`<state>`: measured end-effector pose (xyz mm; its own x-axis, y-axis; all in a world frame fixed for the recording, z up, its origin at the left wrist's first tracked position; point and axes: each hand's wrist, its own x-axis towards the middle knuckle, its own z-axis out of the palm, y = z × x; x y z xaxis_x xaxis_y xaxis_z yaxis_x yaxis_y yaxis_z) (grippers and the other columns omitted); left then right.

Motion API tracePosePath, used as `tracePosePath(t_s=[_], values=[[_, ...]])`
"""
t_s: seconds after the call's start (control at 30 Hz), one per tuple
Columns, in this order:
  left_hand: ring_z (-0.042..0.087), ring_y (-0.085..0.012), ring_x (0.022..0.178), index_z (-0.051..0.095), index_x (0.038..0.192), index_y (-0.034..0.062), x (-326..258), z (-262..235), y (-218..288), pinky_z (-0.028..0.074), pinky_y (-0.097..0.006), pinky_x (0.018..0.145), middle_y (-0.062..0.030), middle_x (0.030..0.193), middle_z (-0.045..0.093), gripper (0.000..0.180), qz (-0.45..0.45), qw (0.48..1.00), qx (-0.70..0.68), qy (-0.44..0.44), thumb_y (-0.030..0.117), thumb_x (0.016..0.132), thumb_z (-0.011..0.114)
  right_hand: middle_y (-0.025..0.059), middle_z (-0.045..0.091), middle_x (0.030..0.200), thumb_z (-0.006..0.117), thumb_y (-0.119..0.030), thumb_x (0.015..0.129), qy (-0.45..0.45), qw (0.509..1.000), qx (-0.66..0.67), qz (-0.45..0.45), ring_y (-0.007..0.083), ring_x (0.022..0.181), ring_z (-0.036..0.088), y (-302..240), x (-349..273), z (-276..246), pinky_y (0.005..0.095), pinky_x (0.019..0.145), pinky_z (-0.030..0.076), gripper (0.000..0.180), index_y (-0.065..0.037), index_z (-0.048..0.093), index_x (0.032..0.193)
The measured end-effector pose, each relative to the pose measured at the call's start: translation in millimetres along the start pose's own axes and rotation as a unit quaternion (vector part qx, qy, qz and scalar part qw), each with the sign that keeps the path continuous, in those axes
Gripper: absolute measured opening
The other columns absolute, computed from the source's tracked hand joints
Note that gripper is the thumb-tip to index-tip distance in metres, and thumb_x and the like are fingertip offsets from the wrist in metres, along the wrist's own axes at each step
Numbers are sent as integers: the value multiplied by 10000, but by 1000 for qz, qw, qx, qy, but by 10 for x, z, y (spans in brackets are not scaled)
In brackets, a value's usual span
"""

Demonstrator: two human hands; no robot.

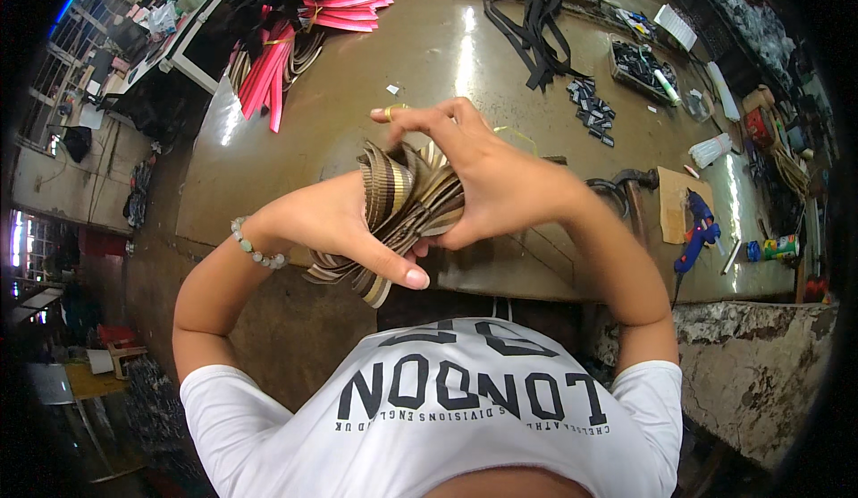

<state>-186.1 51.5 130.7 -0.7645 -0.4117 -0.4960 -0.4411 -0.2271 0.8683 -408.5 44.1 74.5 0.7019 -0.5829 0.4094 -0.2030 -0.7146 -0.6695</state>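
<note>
Top-down view of a person in a white T-shirt [429, 453], both hands over a worktable's near edge. L hand [326, 216] is curled round the L side of a bundle of brown-and-cream striped straps [386, 189], thumb across the near side; R hand [505, 181] grasps its R side, thumb below, fingers above. Gripping from both sides prob. stops the loose folds springing apart. A thin yellow string [394, 111] loops by the R fingertips, prob. kept handy for tying.

Table [429, 51]: brown, shiny, w/ glare. Far L, pink straps [279, 73], bunched, prob. so they don't tangle; far side, black straps [527, 29] in a heap. R: small black pieces [592, 112], a tray of dark parts [639, 64], and a blue glue gun [697, 234] partly on cardboard [672, 196], maybe to catch drips.

Rm: cluttered workshop, barred windows far L, peeling low wall [751, 364] lower R.
</note>
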Motion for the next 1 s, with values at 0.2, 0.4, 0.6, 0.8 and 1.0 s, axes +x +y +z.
tracePosePath(t_s=[0.2, 0.4, 0.6, 0.8, 1.0], values=[[595, -100, 908, 555, 1238, 1, -8, 41, 19, 510, -265, 795, -30, 1019, 642, 612, 23, 1000, 13, -9, 102, 725, 873, 158, 507, 1369, 908, -389, 669, -127, 967, 188, 115, 258, 1247, 514, 121, 158, -214, 378, 1107, 358, 979, -19, 442, 1446], [644, -104, 791, 669, 1058, -18, -24, -102, 2, 518, -263, 730, -43, 866, 706, 373, 16, 995, 74, 64, 240, 827, 807, 95, 642, 1061, 796, -200, 823, 51, 977, 189, 85, 190, 1045, 600, 72, 102, -142, 317, 952, 468, 364, -3, 674, 1104], [657, -98, 721, 673, 963, -5, 108, -138, -38, 515, -246, 668, -40, 769, 696, 348, 12, 996, 59, 62, 301, 849, 792, 53, 661, 837, 811, -199, 782, 88, 995, 9, -45, 209, 847, 594, 37, 206, -71, 324, 764, 456, 221, -55, 733, 930], [656, -133, 653, 606, 892, 14, 134, -238, -67, 527, -259, 632, -40, 736, 642, 352, 15, 999, 21, 40, 345, 1007, 573, 116, 653, 1069, 707, -293, 875, 71, 996, -40, 34, 276, 987, 540, -76, 49, -129, 352, 872, 434, 361, -55, 689, 1147], [644, -143, 618, 585, 894, 8, 203, -324, -81, 539, -282, 618, -36, 691, 596, 314, 42, 998, -51, -1, 300, 1009, 572, 183, 608, 1036, 813, -207, 693, 59, 973, -222, 12, 359, 1047, 512, -106, 14, -36, 434, 920, 456, 678, -3, 485, 1250]])
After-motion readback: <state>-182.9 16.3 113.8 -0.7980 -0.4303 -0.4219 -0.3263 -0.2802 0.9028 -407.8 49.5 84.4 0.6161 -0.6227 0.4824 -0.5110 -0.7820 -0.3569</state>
